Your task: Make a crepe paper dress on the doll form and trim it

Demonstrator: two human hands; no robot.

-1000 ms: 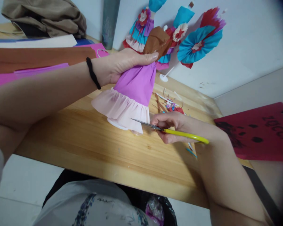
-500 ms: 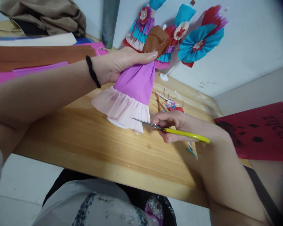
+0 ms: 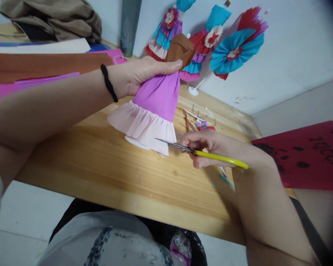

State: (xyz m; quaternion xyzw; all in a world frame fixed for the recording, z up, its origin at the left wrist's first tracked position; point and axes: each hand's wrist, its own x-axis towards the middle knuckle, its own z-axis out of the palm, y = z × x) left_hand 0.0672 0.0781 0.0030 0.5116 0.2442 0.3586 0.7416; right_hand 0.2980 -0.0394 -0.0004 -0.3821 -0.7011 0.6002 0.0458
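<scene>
My left hand is closed around the waist of a small doll dress. Its top is brown, the skirt purple, and a pale pink ruffle runs along the hem. The dress is held tilted above the table, and a white round edge shows under the ruffle. In my right hand is a pair of scissors with yellow handles. Their blades point left and lie over the right end of the pink ruffle. Whether the blades touch the material, I cannot tell.
Behind stand two layered doll dresses and a blue pleated flower. Paper scraps lie on the wooden table. Coloured sheets and brown cloth are at left, a red bag at right.
The doll dress has shifted slightly left, its brown top a little lower. My right hand and the scissors have moved slightly to the right.
</scene>
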